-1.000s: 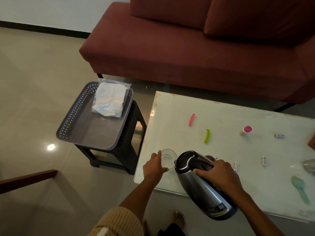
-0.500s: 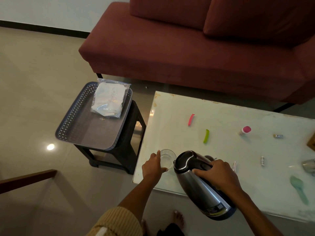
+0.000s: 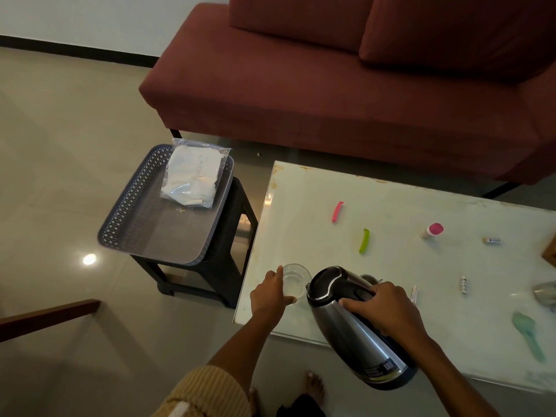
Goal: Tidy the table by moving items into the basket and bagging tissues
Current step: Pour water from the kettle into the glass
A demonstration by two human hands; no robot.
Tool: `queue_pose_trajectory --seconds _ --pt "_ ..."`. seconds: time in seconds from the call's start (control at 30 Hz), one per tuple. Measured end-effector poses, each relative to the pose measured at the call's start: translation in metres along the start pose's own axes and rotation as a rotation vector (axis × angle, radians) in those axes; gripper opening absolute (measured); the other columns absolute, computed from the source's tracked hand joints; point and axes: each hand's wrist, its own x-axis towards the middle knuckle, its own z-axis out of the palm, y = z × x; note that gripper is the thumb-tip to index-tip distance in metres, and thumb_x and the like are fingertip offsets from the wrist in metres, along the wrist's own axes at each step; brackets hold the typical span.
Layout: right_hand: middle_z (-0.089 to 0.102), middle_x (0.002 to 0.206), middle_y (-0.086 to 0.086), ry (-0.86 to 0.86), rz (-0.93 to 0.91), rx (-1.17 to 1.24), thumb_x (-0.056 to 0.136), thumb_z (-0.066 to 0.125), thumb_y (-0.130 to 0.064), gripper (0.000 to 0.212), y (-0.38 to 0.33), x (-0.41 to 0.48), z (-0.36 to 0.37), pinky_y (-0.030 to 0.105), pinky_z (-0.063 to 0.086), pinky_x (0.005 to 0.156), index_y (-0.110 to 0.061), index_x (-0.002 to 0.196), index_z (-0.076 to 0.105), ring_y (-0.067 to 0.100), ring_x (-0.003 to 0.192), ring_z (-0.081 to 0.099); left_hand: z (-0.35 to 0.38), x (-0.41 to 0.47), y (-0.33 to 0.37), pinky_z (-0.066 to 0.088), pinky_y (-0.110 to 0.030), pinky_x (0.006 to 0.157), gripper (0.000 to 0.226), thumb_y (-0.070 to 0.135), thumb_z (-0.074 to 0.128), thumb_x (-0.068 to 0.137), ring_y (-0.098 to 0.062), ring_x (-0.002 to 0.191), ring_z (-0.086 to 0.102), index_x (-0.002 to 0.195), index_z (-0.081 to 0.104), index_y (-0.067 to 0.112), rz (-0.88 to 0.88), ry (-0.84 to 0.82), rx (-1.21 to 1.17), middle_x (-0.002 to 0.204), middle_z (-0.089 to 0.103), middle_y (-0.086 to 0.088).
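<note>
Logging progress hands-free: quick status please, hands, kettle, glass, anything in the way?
Left hand holds glass. Right hand grips kettle, tilted toward glass. Basket holds only bagged tissues. Nothing between kettle and glass.

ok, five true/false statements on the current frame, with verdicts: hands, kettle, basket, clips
1. The right hand grips the kettle, which is tilted toward the glass. True.
2. The left hand holds the green clip. False: it holds the glass; the green clip lies loose on the table.
3. The bag of tissues lies in the basket. True.
4. The basket sits on the table. False: it sits on a dark stool beside it.
5. The pink clip is in the basket. False: the pink clip lies on the table.
</note>
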Motion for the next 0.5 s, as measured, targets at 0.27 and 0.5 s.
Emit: queue_pose_trajectory --seconds 0.27,0.5 --pt "0.062 0.078 -0.004 -0.004 -0.005 0.009 0.06 0.069 -0.06 0.051 0.0006 0.0014 0.0004 0.035 0.054 0.075 -0.02 0.092 0.061 0.018 0.077 0.063 -0.0003 -0.0002 -0.0003 0.05 -0.034 0.093 0.082 0.039 0.067 0.081 -0.023 0.117 0.055 0.145 0.021 0.018 0.006 -0.004 -0.014 0.138 0.046 -0.006" --pt "0.062 0.079 -0.005 -0.002 -0.006 -0.001 0.061 0.07 -0.059 0.052 0.001 0.0025 0.0008 0.032 0.052 0.073 -0.02 0.095 0.061 0.018 0.077 0.062 -0.0008 0.0001 -0.0003 0.05 -0.034 0.093 0.082 0.039 0.067 0.081 -0.022 0.116 0.055 0.145 0.021 0.018 0.007 -0.004 -0.013 0.138 0.046 -0.006"
